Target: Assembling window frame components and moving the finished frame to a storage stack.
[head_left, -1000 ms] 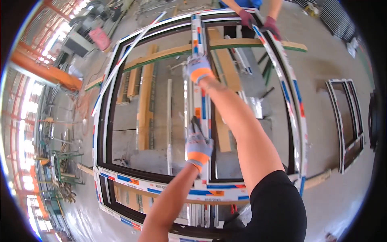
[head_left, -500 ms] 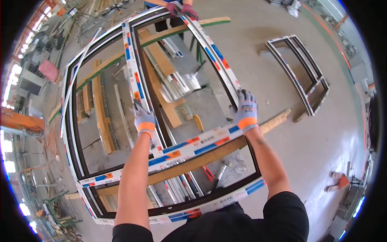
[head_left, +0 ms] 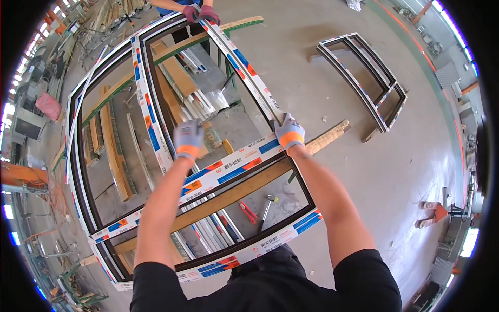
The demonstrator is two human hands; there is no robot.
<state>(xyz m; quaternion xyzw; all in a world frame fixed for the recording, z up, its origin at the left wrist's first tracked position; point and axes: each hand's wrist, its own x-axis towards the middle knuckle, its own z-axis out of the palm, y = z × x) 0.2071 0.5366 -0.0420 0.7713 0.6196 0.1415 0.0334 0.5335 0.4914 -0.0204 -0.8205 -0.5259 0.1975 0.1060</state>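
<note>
A large window frame lies in front of me, its bars wrapped in white film with blue, red and orange patches. My right hand, in a grey glove with an orange cuff, grips the right side bar just above the crossbar joint. Smeared by motion, my left hand in a matching glove is over the opening to the right of the upright middle bar; its fingers are unclear. At the far corner, a co-worker's gloved hands hold the frame.
Wooden beams support the frame from below. Through its openings show cardboard-wrapped lengths, metal profiles, a red-handled tool and a hammer. A smaller frame stands off to the right, and a pallet jack farther right.
My left hand has come off the middle bar and moved rightward over the opening. My right hand stays at the side bar near the joint. The whole view has shifted, putting the frame farther left.
</note>
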